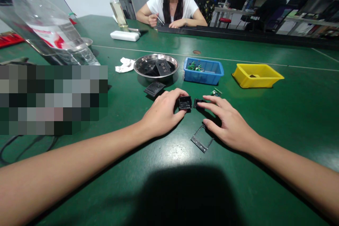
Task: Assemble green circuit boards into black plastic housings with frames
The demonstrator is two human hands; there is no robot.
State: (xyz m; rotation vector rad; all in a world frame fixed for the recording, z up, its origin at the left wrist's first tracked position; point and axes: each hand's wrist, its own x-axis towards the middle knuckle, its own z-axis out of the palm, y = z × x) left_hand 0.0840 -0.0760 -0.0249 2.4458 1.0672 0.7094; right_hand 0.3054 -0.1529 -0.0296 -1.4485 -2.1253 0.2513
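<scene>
My left hand [166, 111] grips a small black plastic housing [185, 103] between thumb and fingers, its hollow side facing me. My right hand [227, 123] is open, fingers spread over the table. Its fingertips reach a smaller black plastic piece [196, 103] beside the housing; whether they touch it, I cannot tell. Below the right thumb lies a thin black rectangular frame [200, 143], partly covered by the hand. A green circuit board [216, 92] rests just beyond the right fingers. Behind my left hand sits a flat black square part [155, 89].
Across the green table [111, 169] stand a metal bowl [137, 71] of black parts, a blue bin [205, 77] with circuit boards and a yellow bin [256, 82]. Crumpled tissue [124, 65] and a large plastic bottle [57, 31] are at left. A person [172, 10] sits opposite.
</scene>
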